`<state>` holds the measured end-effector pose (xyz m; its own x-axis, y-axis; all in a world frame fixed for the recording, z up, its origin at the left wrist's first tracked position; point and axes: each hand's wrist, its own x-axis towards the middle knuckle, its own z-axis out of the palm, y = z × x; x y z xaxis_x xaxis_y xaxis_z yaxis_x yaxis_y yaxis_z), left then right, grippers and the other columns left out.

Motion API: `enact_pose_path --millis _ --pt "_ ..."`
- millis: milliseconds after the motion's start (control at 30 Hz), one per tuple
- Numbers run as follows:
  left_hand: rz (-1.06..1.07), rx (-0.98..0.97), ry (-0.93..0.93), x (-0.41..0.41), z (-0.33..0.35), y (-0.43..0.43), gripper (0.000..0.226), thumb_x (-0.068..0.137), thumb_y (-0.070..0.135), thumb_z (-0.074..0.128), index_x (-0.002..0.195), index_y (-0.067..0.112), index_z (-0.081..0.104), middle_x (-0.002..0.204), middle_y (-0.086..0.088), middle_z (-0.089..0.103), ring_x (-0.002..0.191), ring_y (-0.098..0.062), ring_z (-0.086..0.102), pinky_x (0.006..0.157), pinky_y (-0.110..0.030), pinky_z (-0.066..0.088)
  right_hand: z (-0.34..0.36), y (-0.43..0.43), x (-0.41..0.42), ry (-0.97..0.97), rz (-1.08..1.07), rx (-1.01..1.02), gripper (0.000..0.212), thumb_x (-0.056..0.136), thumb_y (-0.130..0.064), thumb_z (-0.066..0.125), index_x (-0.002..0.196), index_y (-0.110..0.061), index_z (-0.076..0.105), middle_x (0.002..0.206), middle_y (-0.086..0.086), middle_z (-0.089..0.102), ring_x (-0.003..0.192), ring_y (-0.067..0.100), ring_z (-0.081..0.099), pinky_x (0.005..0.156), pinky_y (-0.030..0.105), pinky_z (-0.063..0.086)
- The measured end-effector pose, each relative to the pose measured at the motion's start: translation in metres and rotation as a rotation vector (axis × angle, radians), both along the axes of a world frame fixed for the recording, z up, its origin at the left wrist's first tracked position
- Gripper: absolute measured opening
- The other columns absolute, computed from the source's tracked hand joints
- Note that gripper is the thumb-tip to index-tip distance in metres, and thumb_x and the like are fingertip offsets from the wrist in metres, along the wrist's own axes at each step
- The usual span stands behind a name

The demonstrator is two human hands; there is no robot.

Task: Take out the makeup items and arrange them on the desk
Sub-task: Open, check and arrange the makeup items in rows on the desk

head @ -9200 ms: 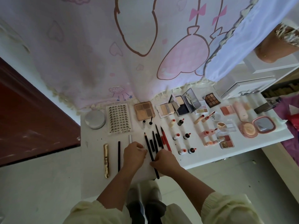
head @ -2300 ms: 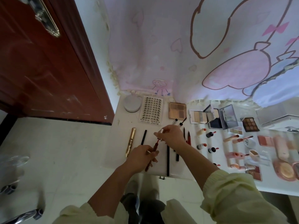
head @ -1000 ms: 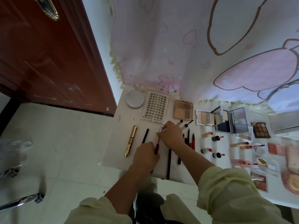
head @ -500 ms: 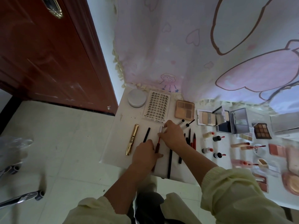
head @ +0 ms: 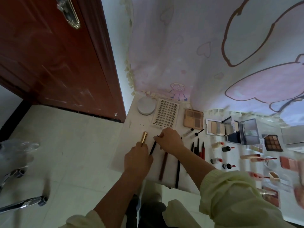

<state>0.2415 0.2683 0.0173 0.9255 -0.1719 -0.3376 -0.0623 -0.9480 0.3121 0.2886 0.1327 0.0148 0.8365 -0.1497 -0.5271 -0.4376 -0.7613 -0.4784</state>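
Observation:
A white desk (head: pixel 131 155) carries makeup laid out in rows. My right hand (head: pixel 169 140) pinches the upper end of a thin black pencil (head: pixel 153 148). My left hand (head: pixel 138 160) holds that pencil's lower end with curled fingers and covers the lower part of a gold mascara tube (head: pixel 144 139). Just right of the hands, a dark red pencil (head: pixel 163 165) and a long black pencil (head: pixel 177 173) lie free on the desk. Further right are several short liners (head: pixel 198 148).
At the desk's back stand a round white compact (head: pixel 146 106), a lash tray (head: pixel 166 116) and open palettes (head: pixel 193 119). Small bottles (head: pixel 227 148) and blushes fill the right side. A red door (head: pixel 54 60) and chair legs (head: pixel 21 203) lie left; a pink curtain (head: pixel 213 51) hangs behind.
The dark red pencil that both hands held now lies on the desk. Both hands have shifted left onto the thin black pencil beside the gold tube.

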Motion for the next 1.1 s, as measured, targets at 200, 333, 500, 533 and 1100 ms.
enact_pose_path --millis 200,333,500,533,1100 --pt "-0.028 0.029 0.034 -0.003 -0.001 -0.005 0.019 0.096 0.028 0.048 0.102 0.015 0.059 0.110 -0.001 0.058 0.083 -0.011 0.058 0.072 -0.021 0.043 -0.011 0.014 0.004 0.081 -0.101 0.024 0.018 0.081 -0.020 0.060 0.068 -0.010 0.054 0.075 0.009 0.066 0.071 0.024 0.064 0.064 0.029 0.053" --pt "-0.052 0.048 0.026 -0.004 0.000 -0.008 0.021 0.098 0.021 0.043 0.107 0.012 0.060 0.113 -0.004 0.059 0.091 -0.016 0.062 0.078 -0.025 0.046 -0.016 0.021 0.001 0.064 -0.207 0.098 0.019 0.079 -0.018 0.061 0.065 -0.009 0.052 0.063 0.005 0.058 0.060 0.020 0.057 0.056 0.025 0.044" --pt "-0.049 0.030 0.050 -0.006 -0.002 -0.009 0.022 0.097 0.024 0.044 0.106 0.012 0.060 0.110 -0.003 0.059 0.093 -0.018 0.063 0.075 -0.025 0.043 -0.015 0.024 0.000 0.034 -0.262 0.159 0.027 0.081 -0.018 0.064 0.062 -0.009 0.048 0.058 0.007 0.052 0.050 0.016 0.047 0.049 0.024 0.038" --pt "-0.040 0.002 0.054 -0.007 -0.001 -0.007 0.023 0.097 0.028 0.045 0.104 0.013 0.060 0.109 -0.003 0.059 0.092 -0.017 0.062 0.075 -0.025 0.042 -0.012 0.021 0.001 0.025 -0.260 0.161 0.023 0.081 -0.019 0.064 0.064 -0.007 0.054 0.059 0.009 0.055 0.049 0.016 0.048 0.049 0.024 0.040" --pt "0.351 -0.974 0.580 0.008 0.044 0.018 0.039 0.097 0.043 0.046 0.100 0.015 0.073 0.076 -0.002 0.072 0.070 -0.014 0.068 0.073 -0.024 0.055 0.051 -0.018 -0.029 -0.089 -0.512 0.746 0.017 0.088 -0.010 0.066 0.072 -0.005 0.061 0.051 0.003 0.049 0.041 0.011 0.037 0.039 0.019 0.030"
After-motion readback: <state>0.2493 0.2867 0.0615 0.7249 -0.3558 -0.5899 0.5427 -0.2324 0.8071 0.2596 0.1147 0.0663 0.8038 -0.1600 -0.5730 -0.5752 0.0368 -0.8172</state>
